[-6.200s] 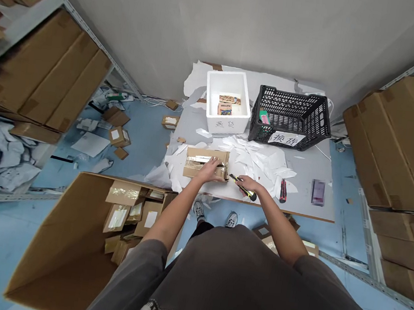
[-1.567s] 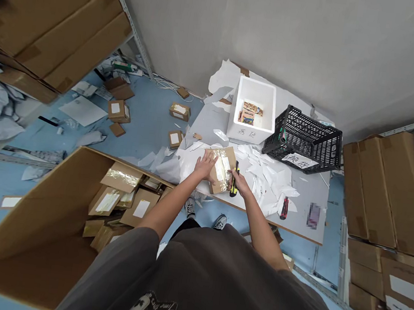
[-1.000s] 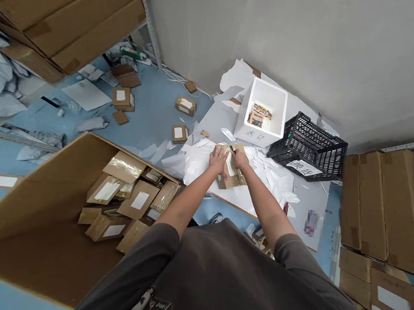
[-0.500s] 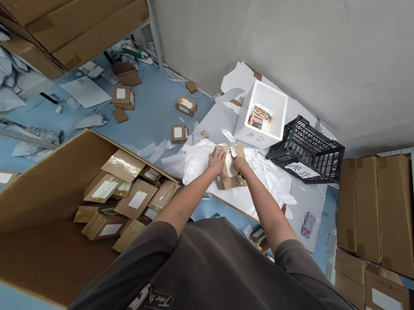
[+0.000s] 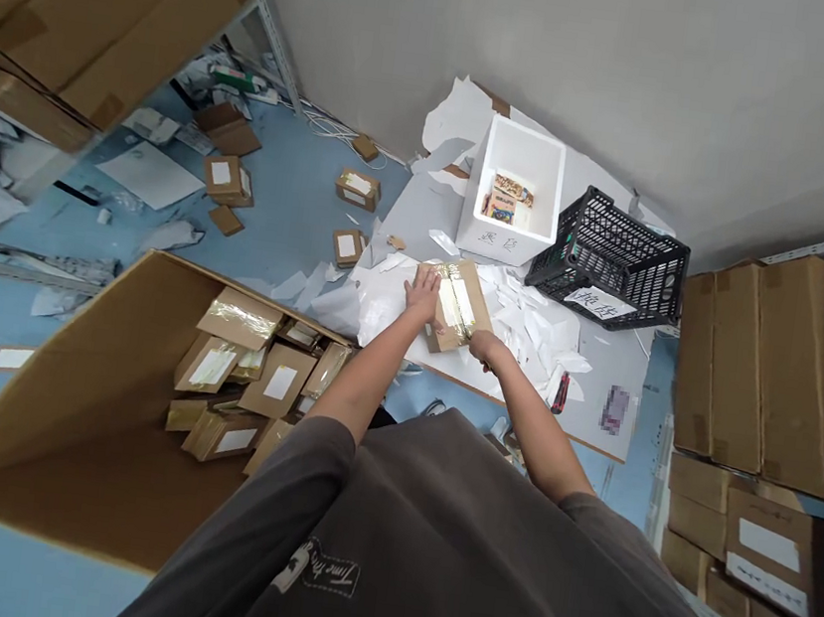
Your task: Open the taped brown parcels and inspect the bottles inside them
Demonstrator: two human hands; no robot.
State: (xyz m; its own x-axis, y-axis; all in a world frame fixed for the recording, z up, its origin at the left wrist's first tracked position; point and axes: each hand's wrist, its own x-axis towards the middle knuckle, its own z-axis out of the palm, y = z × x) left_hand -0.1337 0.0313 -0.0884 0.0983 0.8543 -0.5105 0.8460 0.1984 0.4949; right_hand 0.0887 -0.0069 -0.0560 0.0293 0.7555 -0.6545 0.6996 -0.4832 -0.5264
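Observation:
A brown cardboard box [image 5: 479, 302] with shiny tape and a white label lies on the table among scraps of white paper. My left hand [image 5: 424, 295] rests flat on its left side, fingers spread. Closed in a fist, my right hand [image 5: 483, 347] is at the box's near right edge. What it grips is mostly hidden and too small to name. A dark line runs along the tape from the middle of the box toward this hand. Right of my right forearm, a red and black tool [image 5: 561, 393] lies on the table.
Behind the box stand a white foam box [image 5: 506, 247] with small packets inside and a black plastic crate [image 5: 617, 264]. At my left, a large open carton [image 5: 72, 387] holds several taped parcels [image 5: 280, 382]. Stacked cartons [image 5: 791, 370] fill the right shelf. Boxes and paper litter the blue floor.
My right hand has drawn back toward me, from the top of the box to its near edge. My left hand stays on the box. The whole view has shifted slightly.

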